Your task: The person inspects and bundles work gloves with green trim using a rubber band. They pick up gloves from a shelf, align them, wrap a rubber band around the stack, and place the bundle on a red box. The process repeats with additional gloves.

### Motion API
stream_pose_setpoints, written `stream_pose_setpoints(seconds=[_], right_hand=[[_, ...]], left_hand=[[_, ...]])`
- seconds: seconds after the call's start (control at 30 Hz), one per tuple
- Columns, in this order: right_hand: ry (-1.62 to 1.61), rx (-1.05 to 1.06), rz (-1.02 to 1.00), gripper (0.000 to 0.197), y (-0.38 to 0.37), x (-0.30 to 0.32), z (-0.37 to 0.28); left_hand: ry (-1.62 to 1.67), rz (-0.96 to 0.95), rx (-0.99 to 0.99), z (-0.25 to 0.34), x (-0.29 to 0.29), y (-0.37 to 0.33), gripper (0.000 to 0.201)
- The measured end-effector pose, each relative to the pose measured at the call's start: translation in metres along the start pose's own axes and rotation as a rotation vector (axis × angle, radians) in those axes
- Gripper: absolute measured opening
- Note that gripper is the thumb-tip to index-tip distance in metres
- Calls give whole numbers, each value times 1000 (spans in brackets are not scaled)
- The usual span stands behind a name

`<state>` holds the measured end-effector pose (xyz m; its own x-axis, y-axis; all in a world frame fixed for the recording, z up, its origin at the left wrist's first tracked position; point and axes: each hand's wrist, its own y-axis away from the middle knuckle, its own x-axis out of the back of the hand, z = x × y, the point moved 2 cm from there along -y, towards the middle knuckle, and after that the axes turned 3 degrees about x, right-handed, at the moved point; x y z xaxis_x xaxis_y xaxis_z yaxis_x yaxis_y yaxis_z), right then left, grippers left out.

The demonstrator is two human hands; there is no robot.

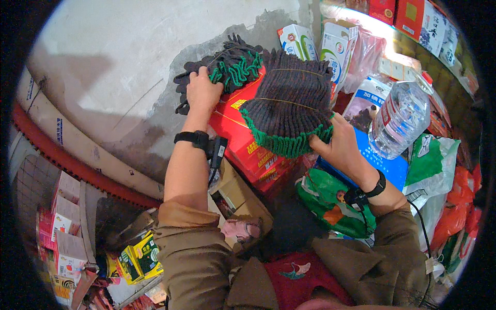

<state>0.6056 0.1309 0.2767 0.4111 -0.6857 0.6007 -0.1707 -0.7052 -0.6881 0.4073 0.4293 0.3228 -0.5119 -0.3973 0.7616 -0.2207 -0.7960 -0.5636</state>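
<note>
A thick bundle of dark knitted gloves with green cuffs (292, 98) rests on a stack of red boxes (248, 150), tied across with thin yellowish bands. My right hand (338, 142) grips its green cuff edge at the near right corner, thumb on the front. Farther left lies a looser heap of the same gloves (232, 67), against the wall and partly over the red boxes. My left hand (203, 92) is closed on the near edge of that heap, its fingertips partly hidden among the gloves. Both wrists wear black straps with small devices.
Right of the gloves stand white cartons (336, 49), a large clear plastic bottle (400, 119), a blue box (385, 160) and a green bag (330, 199). An open cardboard box (240, 194) sits below the red stack. A pale wall (124, 67) rises behind; small yellow packs (139, 258) lie lower left.
</note>
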Motion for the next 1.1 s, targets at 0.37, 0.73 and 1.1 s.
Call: stream_pose_setpoints(seconds=[0.37,0.73,1.1], right_hand=[[-8,-22,21,44,3,-1,-1],[3,-17,19,45,1,-1,-4],[7,15,4,45,1,-3,0]], left_hand=[[553,227,17,-42,45,21,32],[143,57,-197,-48,67,31,59],[-266,-416,28,36,60,11,89]])
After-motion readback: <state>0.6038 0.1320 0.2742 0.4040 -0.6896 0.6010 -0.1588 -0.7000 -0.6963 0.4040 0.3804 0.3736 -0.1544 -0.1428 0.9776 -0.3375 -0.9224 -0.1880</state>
